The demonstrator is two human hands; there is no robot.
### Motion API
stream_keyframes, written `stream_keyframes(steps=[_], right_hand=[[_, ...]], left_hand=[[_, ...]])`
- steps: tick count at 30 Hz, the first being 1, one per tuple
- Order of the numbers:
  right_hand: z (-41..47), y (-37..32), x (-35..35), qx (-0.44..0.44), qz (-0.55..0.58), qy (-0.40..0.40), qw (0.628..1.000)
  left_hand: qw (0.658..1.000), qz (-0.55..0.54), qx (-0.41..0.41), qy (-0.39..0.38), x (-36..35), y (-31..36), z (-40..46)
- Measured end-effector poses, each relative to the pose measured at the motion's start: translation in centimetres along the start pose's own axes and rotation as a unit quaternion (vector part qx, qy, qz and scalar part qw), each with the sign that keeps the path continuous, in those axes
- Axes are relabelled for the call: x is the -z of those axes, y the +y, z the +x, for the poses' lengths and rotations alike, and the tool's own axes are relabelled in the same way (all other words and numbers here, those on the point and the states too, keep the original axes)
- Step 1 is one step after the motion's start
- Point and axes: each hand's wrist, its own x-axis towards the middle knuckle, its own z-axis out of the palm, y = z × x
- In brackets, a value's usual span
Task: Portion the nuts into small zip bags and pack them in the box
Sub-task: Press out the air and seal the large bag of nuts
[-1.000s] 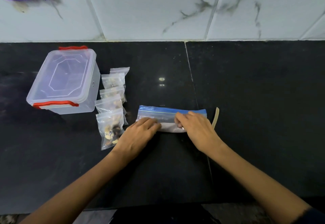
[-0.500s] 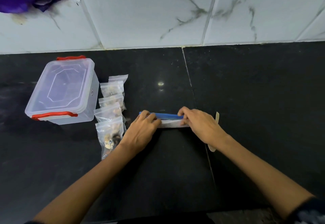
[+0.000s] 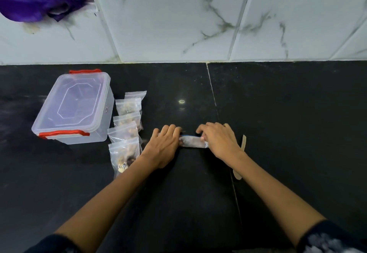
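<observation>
Both hands, left [image 3: 164, 146] and right [image 3: 218, 143], grip a rolled-up big bag [image 3: 192, 141] between them on the counter [image 3: 278, 113]. Just left of the left hand lie filled zip bags [image 3: 124, 133]; beyond them the box [image 3: 75, 105] sits lidded. Portioning looks done, packing unstarted.

Nothing is reading clearly anywhere: a small dark mark is showing on the side of the clear box [image 3: 106, 109] at left, too tiny to decipher.

lidded clear box [image 3: 75, 107], filled zip bags [image 3: 127, 131] beside it
</observation>
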Motion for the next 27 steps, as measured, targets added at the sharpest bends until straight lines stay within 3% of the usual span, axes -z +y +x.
stream_keyframes(steps=[8, 10, 13, 15, 18, 21, 23, 25, 27], right_hand=[[0.1, -3.0, 0.7, -0.017, -0.079, 0.030, 0.996], [-0.4, -3.7, 0.4, -0.021, -0.079, 0.089, 0.993], [0.4, -4.3, -0.2, 0.014, -0.057, 0.147, 0.987], [1.6, -5.0, -0.1, 0.058, -0.048, 0.160, 0.984], [4.5, -6.6, -0.3, 0.119, -0.082, 0.167, 0.975], [7.1, -8.8, 0.2, 0.160, -0.133, 0.155, 0.966], [9.1, -9.4, -0.3, 0.189, -0.127, 0.109, 0.968], [10.9, -9.1, -1.4, 0.186, -0.043, 0.068, 0.979], [11.5, -8.3, -2.2, 0.142, 0.145, 0.085, 0.976]], left_hand=[[0.990, -0.079, 0.083, -0.087, 2.5, 1.2, 0.1], [0.974, -0.160, 0.150, -0.049, 3.1, 1.3, -0.9], [0.919, -0.312, 0.240, 0.021, 3.4, 1.8, -3.4], [0.899, -0.342, 0.267, 0.054, 3.1, 2.7, -4.7], [0.912, -0.286, 0.284, 0.078, 1.8, 3.4, -4.9], [0.930, -0.160, 0.327, 0.047, 1.2, 3.5, -3.8], [0.931, -0.112, 0.343, 0.043, 1.6, 3.6, -3.1], [0.931, -0.102, 0.346, 0.047, 1.5, 3.5, -2.7], [0.931, -0.103, 0.342, 0.076, 1.1, 3.3, -2.6]])
